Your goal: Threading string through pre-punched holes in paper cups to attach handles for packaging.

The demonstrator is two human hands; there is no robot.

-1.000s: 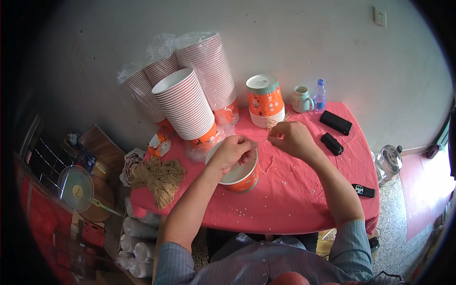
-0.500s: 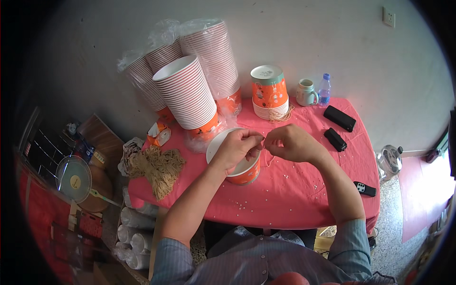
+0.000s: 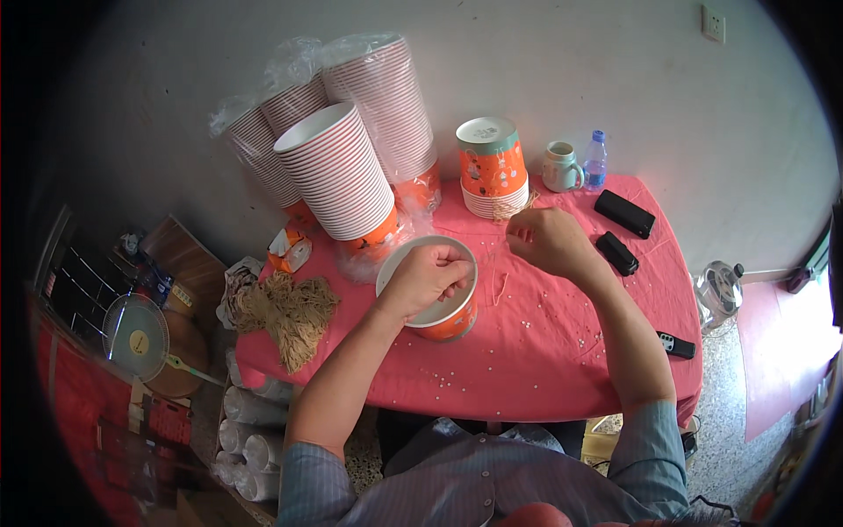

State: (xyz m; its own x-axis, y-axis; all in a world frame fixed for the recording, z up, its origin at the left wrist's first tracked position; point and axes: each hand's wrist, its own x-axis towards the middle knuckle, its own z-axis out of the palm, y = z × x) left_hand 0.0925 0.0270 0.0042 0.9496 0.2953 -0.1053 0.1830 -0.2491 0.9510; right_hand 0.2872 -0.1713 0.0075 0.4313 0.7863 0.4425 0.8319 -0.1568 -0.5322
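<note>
Paper bucket point(image 3: 452, 325), just below the middle of the frame: standing upright, running its long axis vertically, opening upward directly beneath the left hand point(image 3: 430, 279), so sitting nearer to that one. Lying down and to the left of the right hand point(image 3: 555, 239), well clear of it. Showing an orange printed wall, a white rim and a pale inside, partly disappearing behind fingers and wrist.

Over to the left hand: hanging across the middle and right of the mouth, curling its fingers, holding the thumb close to them; cannot tell whether pinching anything, nor whether touching the rim.

Up to the right hand, right of the frame's centre: hovering apart from the bucket, curling inward too, hiding the fingertips; cannot tell whether gripping or bare.

Down to the thin reddish strand point(image 3: 501, 290): lying loose just right of the bucket, bending crookedly. Tiniest last, white specks point(image 3: 442, 379): lying scattered in the lower middle of the frame, some clustering below the bucket.
</note>
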